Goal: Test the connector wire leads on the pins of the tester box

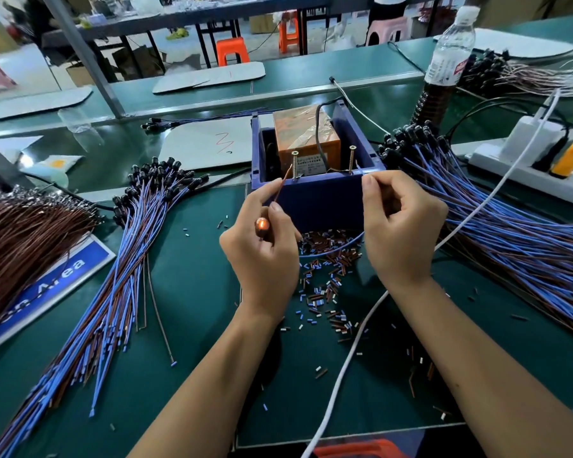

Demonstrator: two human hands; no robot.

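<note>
Head cam looking down at the bench: the left hand [262, 239] pinches a brown lead [283, 188] between thumb and fingertip, and that lead's long axis runs up and slightly right from the fingers straight to the left screw pin [294, 165] on the blue tester box [321, 200]. The bare tip looks like it's touching or just beside the base of that pin, hard to call for sure. A small lamp connector [262, 224] glows orange against the left palm, so I'd guess the circuit is closing right now.

Right hand [399, 226] has its fingers curled, thumb and forefinger pinching what seems to be the blue lead [341, 247], which loops under both hands. Its end should be heading left toward the right screw pin [351, 159], just beyond the thumb tip, but the end itself is too thin to see clearly.

So each hand sits nearest its own pin, both pins standing upright on the box's near rim. Stripped insulation bits [325, 292] litter the green mat [192, 292] below, with the untested bundle [510, 226] on the right.
</note>
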